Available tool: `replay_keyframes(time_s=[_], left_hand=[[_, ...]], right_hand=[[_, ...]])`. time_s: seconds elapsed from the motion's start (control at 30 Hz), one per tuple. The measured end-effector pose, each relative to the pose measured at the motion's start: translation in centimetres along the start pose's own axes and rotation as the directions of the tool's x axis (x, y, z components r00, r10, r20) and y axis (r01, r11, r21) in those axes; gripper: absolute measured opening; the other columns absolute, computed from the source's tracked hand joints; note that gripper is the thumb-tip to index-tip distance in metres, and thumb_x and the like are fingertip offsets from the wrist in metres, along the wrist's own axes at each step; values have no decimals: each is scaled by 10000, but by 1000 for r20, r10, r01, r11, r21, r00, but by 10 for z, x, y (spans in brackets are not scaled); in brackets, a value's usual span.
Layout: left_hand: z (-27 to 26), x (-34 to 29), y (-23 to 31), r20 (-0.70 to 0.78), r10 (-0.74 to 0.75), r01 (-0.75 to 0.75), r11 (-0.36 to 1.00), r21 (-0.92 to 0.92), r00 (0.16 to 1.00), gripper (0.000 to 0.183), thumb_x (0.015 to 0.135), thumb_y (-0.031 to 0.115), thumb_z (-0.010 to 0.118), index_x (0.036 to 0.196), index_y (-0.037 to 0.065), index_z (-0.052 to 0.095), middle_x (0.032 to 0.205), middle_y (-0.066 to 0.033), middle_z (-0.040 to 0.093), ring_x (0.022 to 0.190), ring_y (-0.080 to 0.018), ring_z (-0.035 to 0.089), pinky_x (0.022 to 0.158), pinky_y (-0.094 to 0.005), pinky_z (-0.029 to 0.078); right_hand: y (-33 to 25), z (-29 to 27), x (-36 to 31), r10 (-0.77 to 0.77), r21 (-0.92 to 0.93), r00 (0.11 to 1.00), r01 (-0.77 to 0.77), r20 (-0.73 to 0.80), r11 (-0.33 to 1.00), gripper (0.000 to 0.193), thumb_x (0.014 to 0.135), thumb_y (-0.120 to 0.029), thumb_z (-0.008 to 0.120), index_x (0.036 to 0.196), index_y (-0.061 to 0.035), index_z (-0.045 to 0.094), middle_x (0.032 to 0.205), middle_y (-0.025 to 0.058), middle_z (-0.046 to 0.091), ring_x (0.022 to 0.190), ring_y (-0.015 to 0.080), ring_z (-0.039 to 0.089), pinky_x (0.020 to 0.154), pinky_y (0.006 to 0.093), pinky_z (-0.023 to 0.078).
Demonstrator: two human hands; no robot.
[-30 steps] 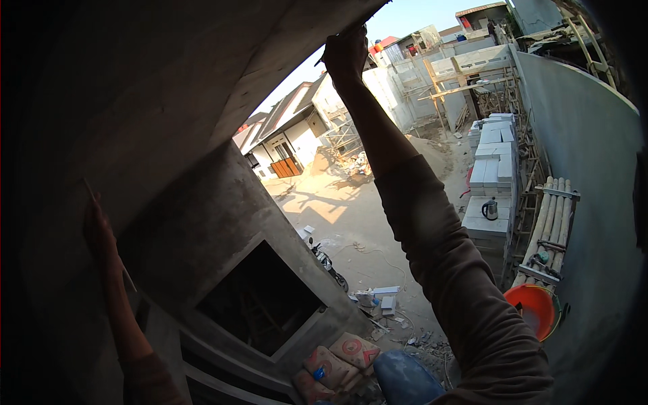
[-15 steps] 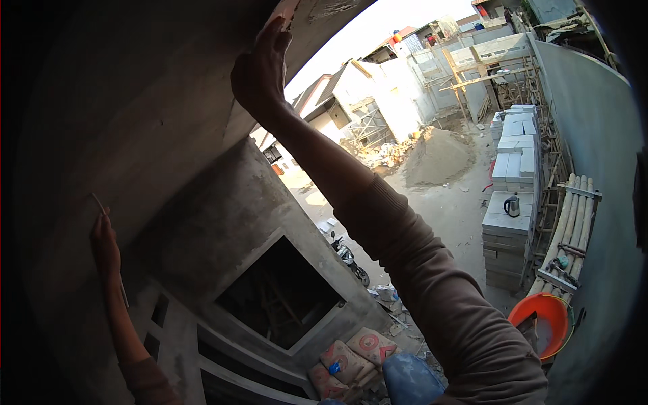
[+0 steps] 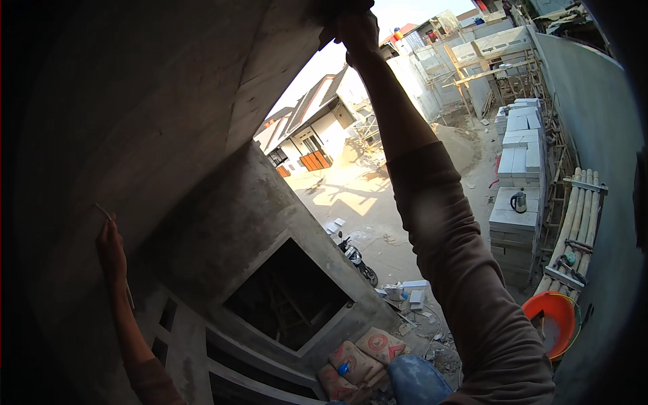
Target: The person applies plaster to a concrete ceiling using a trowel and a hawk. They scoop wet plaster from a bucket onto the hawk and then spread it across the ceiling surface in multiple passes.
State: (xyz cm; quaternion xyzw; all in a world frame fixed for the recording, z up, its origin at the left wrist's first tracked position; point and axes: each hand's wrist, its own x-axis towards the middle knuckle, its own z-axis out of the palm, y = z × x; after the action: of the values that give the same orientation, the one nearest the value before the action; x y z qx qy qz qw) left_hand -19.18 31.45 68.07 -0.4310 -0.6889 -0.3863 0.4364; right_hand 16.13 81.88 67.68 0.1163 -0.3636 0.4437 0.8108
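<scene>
At far left, the person's bare left hand [image 3: 111,250] grips a thin, pale, straight strip [image 3: 103,211] between curled fingers; the strip's tip shows above them and its other end hangs beside the forearm. A loose pinch could let it slip and drop. Overhead slopes a broad, grey, cement-like ceiling [image 3: 175,101]; whether the strip's tip touches it, I cannot tell.

Rightward stands a rough grey plastered wall [image 3: 209,202] with a dark, square window hole [image 3: 290,297]. Beyond the hole's lower right corner lie printed brown paper sacks [image 3: 354,364].

At the top, the raised right hand [image 3: 359,34] is at the ceiling's right edge, against a dark, flat-looking object [image 3: 331,9]. Shadow hides most of its fingers, so I cannot tell whether they clasp it. Overreaching at that edge could cost the person balance or foul the object's angle.

Further right, a silver and black kettle [image 3: 518,201] stands on the near end of a white block stack [image 3: 520,155]. A round orange bucket [image 3: 555,320] sits by the lower end of a pale bamboo-pole platform [image 3: 574,229]; a knock could spill it.
</scene>
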Motion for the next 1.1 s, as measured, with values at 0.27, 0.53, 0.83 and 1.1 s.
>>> replay_keyframes(time_s=[0.27, 0.53, 0.83, 1.1], left_hand=[[1, 1, 3, 17, 21, -20, 999, -42, 1000, 576, 1056, 416, 373, 1316, -63, 560, 663, 56, 274, 558, -54, 268, 488, -256, 233], [-1, -1, -6, -42, 49, -47, 998, 28, 998, 575, 1049, 419, 366, 1313, -49, 568, 702, 30, 315, 600, -83, 319, 536, -274, 301], [-3, -4, -7, -5, 48, -48, 999, -12, 999, 586, 1048, 441, 365, 1322, -34, 570, 702, 31, 342, 597, -78, 313, 525, -269, 303], [-6, -2, -12, -3, 64, -64, 998, -1, 998, 591, 1048, 440, 356, 1352, -28, 550, 721, -5, 409, 606, -95, 333, 541, -277, 330]], right_hand=[[-50, 44, -76, -265, -303, 964, 251, -4, 919, 368, 1021, -276, 411, 1252, -16, 530, 950, 192, 650, 683, 258, 632, 625, 414, 510], [-55, 149, -163, -390, -357, 921, 371, 19, 857, 691, 773, 63, 493, 1415, 61, 237, 1268, 355, 415, 901, 546, 578, 750, 598, 487], [-40, 155, -171, -333, -376, 943, 300, -22, 876, 793, 769, 60, 529, 1422, 145, 86, 1229, 359, 327, 1036, 499, 515, 786, 553, 485], [-35, 217, -222, -299, -202, 936, 334, 184, 921, 829, 773, 59, 512, 1451, 106, 37, 1289, 344, 275, 979, 512, 539, 762, 541, 494]])
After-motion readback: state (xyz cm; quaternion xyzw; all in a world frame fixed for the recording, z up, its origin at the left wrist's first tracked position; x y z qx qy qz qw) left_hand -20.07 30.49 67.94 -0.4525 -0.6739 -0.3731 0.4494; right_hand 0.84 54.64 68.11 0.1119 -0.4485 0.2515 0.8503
